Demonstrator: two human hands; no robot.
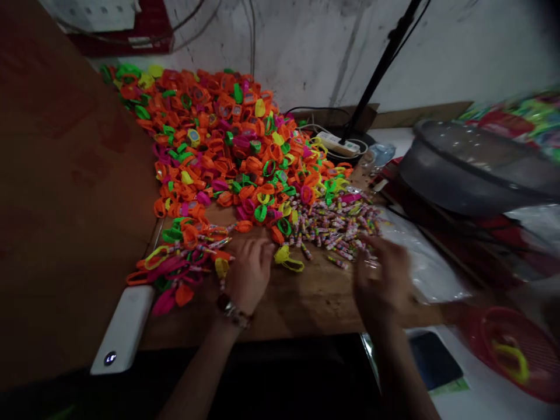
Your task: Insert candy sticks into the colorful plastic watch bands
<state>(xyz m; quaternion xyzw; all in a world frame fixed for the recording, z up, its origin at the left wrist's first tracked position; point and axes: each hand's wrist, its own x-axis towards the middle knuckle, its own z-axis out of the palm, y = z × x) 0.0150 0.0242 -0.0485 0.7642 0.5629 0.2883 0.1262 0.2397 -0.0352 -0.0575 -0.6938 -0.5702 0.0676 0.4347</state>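
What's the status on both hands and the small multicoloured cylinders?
Left hand beside yellow plastic toy watch. Right hand, blurred, near small multicoloured cylinders. Grips unclear. Translucent plastic sheeting close right.

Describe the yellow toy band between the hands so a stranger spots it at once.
Find the big, mostly orange heap of toy bands. Follow its front edge to just right of the left hand. There lies the yellow toy band, its loop on bare wood, unlike yellow ones in the heap.
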